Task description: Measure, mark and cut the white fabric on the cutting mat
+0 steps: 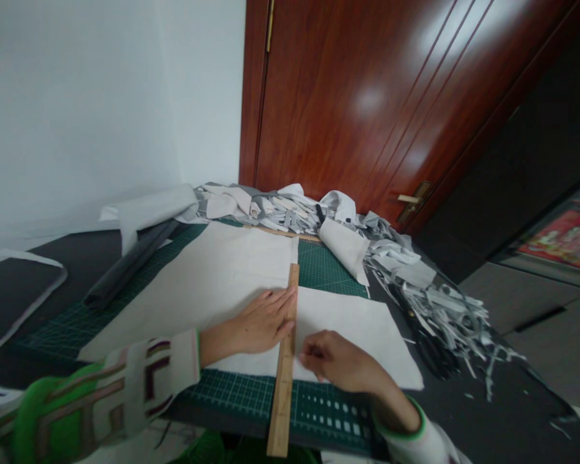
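A large white sheet of what looks like fabric [207, 270] lies flat on a green cutting mat [241, 390]. Across it, pointing away from me, runs a wooden ruler [283, 393], its near end overhanging the table edge. My left hand [265, 320] lies flat with fingers stretched out, its fingertips pressing the ruler down. To the right of the ruler, my right hand [336, 361] rests over a smaller white section [367, 322], fingers curled together close to the ruler's edge. Whatever those fingers may hold is hidden.
Piled white and grey scraps [290, 209] line the back by a wooden door [338, 116]. Thin offcuts [459, 316] and black-handled scissors [430, 348] lie at right. A dark roll [130, 264] and a white roll [154, 206] sit at left. Another wooden strip [309, 238] lies behind.
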Available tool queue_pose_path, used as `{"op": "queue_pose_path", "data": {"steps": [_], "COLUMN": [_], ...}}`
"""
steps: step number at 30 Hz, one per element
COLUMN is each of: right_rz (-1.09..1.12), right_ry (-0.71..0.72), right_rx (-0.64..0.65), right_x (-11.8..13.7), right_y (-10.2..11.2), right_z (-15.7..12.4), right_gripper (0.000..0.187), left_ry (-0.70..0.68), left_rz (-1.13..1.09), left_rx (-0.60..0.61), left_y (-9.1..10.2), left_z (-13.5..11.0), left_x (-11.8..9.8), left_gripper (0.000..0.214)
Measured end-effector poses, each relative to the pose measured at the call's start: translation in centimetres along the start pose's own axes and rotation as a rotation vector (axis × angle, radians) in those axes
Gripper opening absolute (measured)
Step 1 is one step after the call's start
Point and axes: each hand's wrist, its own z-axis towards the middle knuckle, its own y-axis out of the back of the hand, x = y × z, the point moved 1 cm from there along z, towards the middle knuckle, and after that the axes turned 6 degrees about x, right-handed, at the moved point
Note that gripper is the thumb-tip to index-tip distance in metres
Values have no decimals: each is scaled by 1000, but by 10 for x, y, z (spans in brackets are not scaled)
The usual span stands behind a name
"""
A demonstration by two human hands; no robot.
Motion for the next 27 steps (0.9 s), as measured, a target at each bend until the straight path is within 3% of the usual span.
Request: {"op": "queue_pose_path", "data": {"steps": [4,11,20,27], "right_rz": [-148,-301,-360,-376], "right_ry": [-93,-115,-39,12], "right_rx": [-221,-292,-209,-214], "right_x": [0,-5,3,5], "right_y": [24,27,5,-13], "right_z": [24,59,32,11], "right_gripper": [26,20,23,22], "left_ry": [8,0,4,8], "left_rz": [34,38,79,80], "left_rx": [37,22,-35,-36], "left_y": [5,3,-1,-1], "left_z": [0,-1,0,-1], "left_x": [-2,-2,-1,-1], "left_gripper": [60,55,55,55]}}
